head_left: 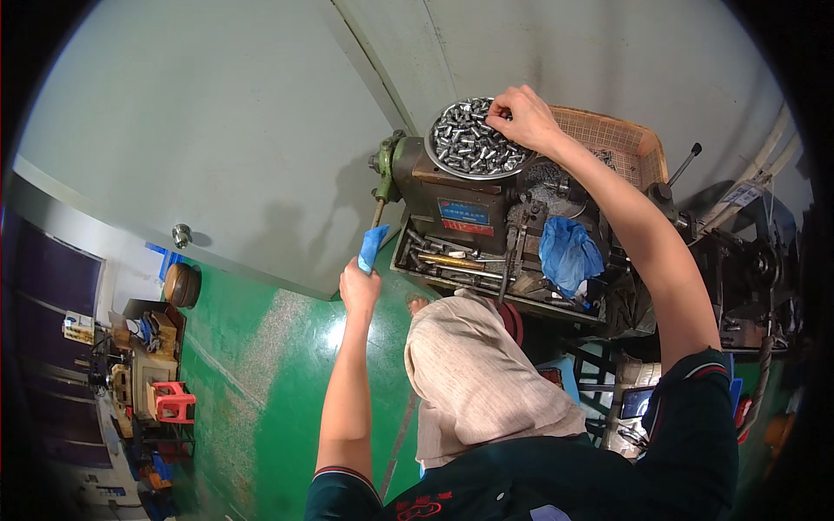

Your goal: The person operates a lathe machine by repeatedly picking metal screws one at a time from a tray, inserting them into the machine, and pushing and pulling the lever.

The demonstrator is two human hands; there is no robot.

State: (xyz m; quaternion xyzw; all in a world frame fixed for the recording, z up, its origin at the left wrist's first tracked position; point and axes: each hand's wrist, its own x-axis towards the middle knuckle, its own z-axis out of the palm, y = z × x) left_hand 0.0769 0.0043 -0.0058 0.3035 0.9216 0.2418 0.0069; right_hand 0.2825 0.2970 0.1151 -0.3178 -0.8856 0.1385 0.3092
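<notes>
- Left grip [359,285] is closed tight around the blue-wrapped handle [373,248] of a green lever [385,178], which goes up and away from it.
- Right grip [526,120] is narrow, with bent fingers close together over the right side of a round metal bowl [473,175]; I cannot tell if it holds a piece.
- Lots of small shiny metal pieces [469,141] fill the bowl, under the right grip and to its left.
- A tan woven basket [630,135] is just right of the right grip, partly hidden by the arm.
- Long tools [452,261] lie near the left grip, to its right.
- A crumpled blue cloth [571,254] lies farther right of the left grip.
</notes>
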